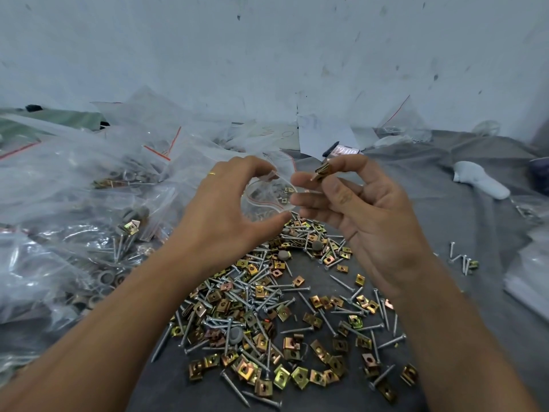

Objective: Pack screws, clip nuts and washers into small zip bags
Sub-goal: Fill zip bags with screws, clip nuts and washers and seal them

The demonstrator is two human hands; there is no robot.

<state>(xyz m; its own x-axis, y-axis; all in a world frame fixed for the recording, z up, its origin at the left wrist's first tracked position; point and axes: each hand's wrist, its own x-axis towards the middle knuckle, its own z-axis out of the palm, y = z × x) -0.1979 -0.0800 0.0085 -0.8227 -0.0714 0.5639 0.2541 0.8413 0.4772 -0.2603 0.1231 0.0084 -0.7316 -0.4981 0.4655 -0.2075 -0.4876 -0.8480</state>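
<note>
Head view, and the packing is well under way: the left hand [228, 203] curls round the mouth of a small zip bag [267, 197], thumb below and fingers arched over the top, holding it open above the far end of the loose pile. The right hand [365, 209] sits just beside it, thumb and forefinger pinching a few brass-coloured clip nuts [322, 171] close to the bag's opening, the other fingers spread loose. By the look of it, those nuts are about to go in.

How far along? A heap of filled bags [89, 203] with red zip lines is stacked along the left side of the grey cloth [445, 179], so plenty looks done. Plenty looks left too: a broad spill of screws [252, 295], clip nuts and a few grey washers [236, 334] covers the cloth from the middle down to the near edge, and a small stray cluster [463, 261] lies off toward the right edge.

The bag in hand is clear and partly behind the fingers, so what it already holds is hard to tell; some small parts show through. Exactly how many nuts the right hand pinches cannot be counted. A white object [478, 181] toward the right edge is unclear, and the paper [323, 135] and a dark object beside it at the far edge are too blurred to read.
</note>
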